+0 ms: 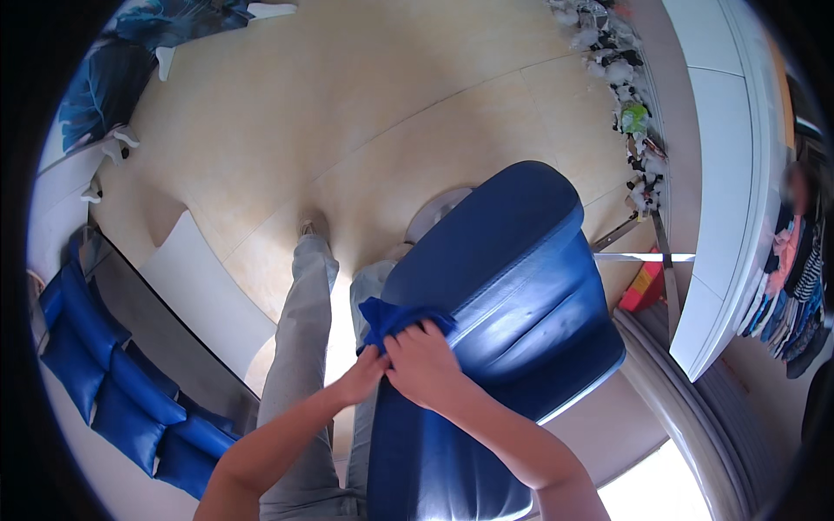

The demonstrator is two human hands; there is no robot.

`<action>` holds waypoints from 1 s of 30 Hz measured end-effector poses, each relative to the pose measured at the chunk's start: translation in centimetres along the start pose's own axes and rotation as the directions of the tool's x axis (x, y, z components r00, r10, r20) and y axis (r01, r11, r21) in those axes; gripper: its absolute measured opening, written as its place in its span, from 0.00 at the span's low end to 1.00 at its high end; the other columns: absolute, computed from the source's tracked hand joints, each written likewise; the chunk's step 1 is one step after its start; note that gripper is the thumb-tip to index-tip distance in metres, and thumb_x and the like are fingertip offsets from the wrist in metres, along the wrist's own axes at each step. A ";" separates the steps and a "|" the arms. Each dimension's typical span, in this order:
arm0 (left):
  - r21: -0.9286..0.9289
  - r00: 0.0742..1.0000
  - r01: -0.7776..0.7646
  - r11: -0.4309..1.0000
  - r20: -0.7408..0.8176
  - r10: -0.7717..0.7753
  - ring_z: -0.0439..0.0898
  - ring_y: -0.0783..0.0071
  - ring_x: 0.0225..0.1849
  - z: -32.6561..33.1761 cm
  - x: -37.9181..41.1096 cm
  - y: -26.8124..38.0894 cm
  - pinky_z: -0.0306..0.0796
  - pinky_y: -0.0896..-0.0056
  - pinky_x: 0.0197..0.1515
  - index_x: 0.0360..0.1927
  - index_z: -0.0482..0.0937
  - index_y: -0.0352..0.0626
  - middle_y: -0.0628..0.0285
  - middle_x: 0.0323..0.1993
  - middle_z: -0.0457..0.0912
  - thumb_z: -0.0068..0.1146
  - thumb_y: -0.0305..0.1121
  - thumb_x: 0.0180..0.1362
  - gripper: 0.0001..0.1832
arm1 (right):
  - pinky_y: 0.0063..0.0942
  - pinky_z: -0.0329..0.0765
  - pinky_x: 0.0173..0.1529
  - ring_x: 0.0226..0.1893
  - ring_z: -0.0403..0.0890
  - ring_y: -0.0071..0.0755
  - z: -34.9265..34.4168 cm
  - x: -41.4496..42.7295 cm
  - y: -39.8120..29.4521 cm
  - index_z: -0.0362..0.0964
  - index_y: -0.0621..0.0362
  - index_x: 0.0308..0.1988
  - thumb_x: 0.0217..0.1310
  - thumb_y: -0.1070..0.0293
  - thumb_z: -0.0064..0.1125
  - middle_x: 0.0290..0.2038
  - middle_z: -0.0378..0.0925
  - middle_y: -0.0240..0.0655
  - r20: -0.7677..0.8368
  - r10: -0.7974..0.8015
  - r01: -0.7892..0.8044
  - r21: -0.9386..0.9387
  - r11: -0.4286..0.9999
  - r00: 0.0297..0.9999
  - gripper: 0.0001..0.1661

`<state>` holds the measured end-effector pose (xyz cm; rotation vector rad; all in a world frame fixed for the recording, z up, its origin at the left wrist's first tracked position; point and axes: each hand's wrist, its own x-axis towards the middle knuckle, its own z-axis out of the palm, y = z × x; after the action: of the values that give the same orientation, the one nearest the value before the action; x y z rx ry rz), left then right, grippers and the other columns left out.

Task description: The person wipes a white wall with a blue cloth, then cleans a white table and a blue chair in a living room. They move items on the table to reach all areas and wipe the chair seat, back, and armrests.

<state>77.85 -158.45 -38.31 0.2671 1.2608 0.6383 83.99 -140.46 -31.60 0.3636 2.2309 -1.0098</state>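
A blue cloth [378, 319] is bunched under both hands near the middle of the view. My right hand [420, 361] grips it from above with bent fingers, over the near-left edge of a blue leather chair [485, 238]. Close beside it, my left hand [361, 376] pinches the cloth's lower edge, its fingertips almost touching the right hand. The chair has a padded seat and backrest with stitched seams, on a round metal base [436, 211] partly hidden below. Part of the cloth is hidden by my fingers.
My legs stand left of the chair on a tiled floor [391, 98]. Several blue chairs [130, 391] line a dark-topped table [176, 325] at left. At right are a heap of small items [632, 117], a white cabinet [723, 130], hanging clothes [788, 293] and a curtain [690, 417].
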 end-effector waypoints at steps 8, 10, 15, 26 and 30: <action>0.687 0.777 -0.471 0.554 0.027 0.628 0.67 0.43 0.47 4.0 6.6 13.5 0.57 0.48 0.57 0.44 0.69 0.29 0.42 0.42 0.70 0.42 0.44 0.64 0.23 | 0.47 0.63 0.55 0.48 0.68 0.60 2.4 -7.0 8.0 0.63 0.67 0.51 0.56 0.65 0.55 0.49 0.68 0.54 -0.628 0.382 -0.108 0.428 0.897 0.678 0.25; 0.749 0.689 -0.523 0.406 0.092 0.719 0.69 0.45 0.46 5.0 10.9 17.1 0.59 0.49 0.56 0.43 0.70 0.30 0.43 0.40 0.71 0.45 0.43 0.63 0.21 | 0.45 0.63 0.54 0.49 0.66 0.59 1.6 -5.4 9.8 0.60 0.68 0.53 0.59 0.71 0.48 0.50 0.65 0.56 -0.726 0.398 -0.052 0.449 0.892 0.561 0.22; 0.863 0.540 -0.462 0.204 0.092 0.836 0.71 0.51 0.44 7.3 21.1 25.4 0.66 0.58 0.50 0.38 0.75 0.37 0.49 0.40 0.74 0.47 0.41 0.59 0.16 | 0.31 0.62 0.58 0.53 0.67 0.39 -4.2 -0.4 16.6 0.55 0.64 0.54 0.66 0.61 0.45 0.51 0.66 0.43 -0.518 0.813 0.425 0.820 0.384 0.266 0.23; 0.821 0.494 -0.410 -0.399 0.567 0.659 0.71 0.58 0.50 11.2 23.0 27.3 0.56 0.57 0.61 0.32 0.82 0.39 0.59 0.36 0.78 0.53 0.39 0.50 0.14 | 0.30 0.53 0.68 0.65 0.56 0.32 1.4 1.8 19.4 0.50 0.51 0.66 0.69 0.41 0.27 0.65 0.56 0.33 -0.322 0.812 0.774 0.590 -0.230 0.487 0.36; 0.606 0.659 -0.380 -0.699 0.708 0.255 0.65 0.54 0.61 10.6 18.0 20.6 0.47 0.53 0.69 0.41 0.79 0.32 0.52 0.47 0.77 0.49 0.37 0.53 0.19 | 0.32 0.49 0.69 0.68 0.51 0.36 9.4 0.8 12.6 0.47 0.56 0.67 0.70 0.45 0.28 0.68 0.50 0.37 -0.209 0.812 0.596 0.778 -0.200 0.545 0.35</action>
<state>84.61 -129.87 -38.70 2.7230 1.1448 -0.1748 93.78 -139.12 -43.84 2.3517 0.8232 -2.8279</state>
